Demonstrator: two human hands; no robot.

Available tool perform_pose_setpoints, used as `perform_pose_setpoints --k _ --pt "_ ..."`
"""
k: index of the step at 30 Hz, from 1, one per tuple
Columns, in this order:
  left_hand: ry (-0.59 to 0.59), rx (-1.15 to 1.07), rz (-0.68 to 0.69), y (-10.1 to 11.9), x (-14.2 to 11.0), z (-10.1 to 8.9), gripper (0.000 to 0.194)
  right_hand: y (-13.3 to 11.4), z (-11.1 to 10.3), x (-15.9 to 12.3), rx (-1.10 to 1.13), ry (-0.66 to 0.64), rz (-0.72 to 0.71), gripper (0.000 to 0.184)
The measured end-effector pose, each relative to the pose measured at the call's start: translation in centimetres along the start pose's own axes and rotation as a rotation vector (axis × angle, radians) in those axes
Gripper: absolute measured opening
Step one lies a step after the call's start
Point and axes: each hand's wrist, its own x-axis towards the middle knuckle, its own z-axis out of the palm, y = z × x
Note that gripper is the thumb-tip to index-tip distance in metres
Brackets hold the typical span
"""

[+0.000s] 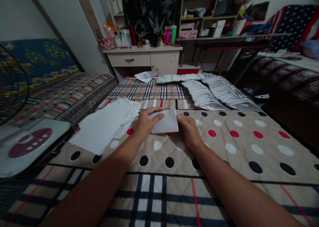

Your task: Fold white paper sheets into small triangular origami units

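Note:
A small folded white paper [166,122] lies on the dotted quilt [224,144] in front of me. My left hand [146,121] rests on its left edge, with the fingers pressed flat over the top and the thumb along it. My right hand [189,130] touches the paper's right edge, fingers curled against it. A loose stack of white sheets [104,125] sits just left of my left hand. Rows of folded white papers [214,92] lie overlapped farther back on the bed.
A fan's white base [27,144] and wire guard [11,87] stand at the left edge. A sofa cushion [42,59] is behind it. A cluttered dresser [144,56], shelves [206,18] and a long desk [224,37] line the far wall.

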Motion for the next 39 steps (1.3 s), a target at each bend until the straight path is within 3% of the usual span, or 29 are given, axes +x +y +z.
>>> perform_pose_setpoints --k 10,17,20,22,25,29,33,36,39 --pt "-0.01 0.059 0.049 0.3 -0.1 0.0 0.021 -0.7 0.2 -0.1 -0.107 0.058 -0.073 0.019" --pt "-0.037 0.447 0.484 1.9 -0.3 -0.5 0.035 -0.8 0.3 0.0 -0.32 0.202 -0.214 0.015" --pt "-0.039 0.587 0.643 2.7 -0.6 -0.8 0.012 -1.0 -0.2 0.2 -0.367 0.293 -0.269 0.016" --pt "-0.101 0.625 0.761 2.9 -0.7 -1.0 0.007 -1.1 -0.7 0.5 -0.367 0.365 -0.279 0.016" --pt "-0.301 0.665 0.893 2.5 -0.9 -1.1 0.014 -1.1 -1.9 1.3 -0.39 0.447 -0.259 0.019" --pt "-0.564 0.797 0.903 1.3 -1.0 -0.9 0.017 -0.8 -3.7 2.2 -0.614 0.387 -0.175 0.03" --pt "-0.618 0.904 0.862 0.8 -1.1 -0.8 0.014 -1.1 -4.2 2.1 -1.011 0.39 -0.28 0.055" --pt "-0.636 0.95 0.848 1.1 -1.2 -0.8 0.013 -1.8 -3.8 1.6 -1.213 0.395 -0.307 0.036" --pt "-0.654 0.979 0.837 1.5 -1.3 -0.8 0.012 -2.3 -3.6 1.5 -1.226 0.289 -0.166 0.014"
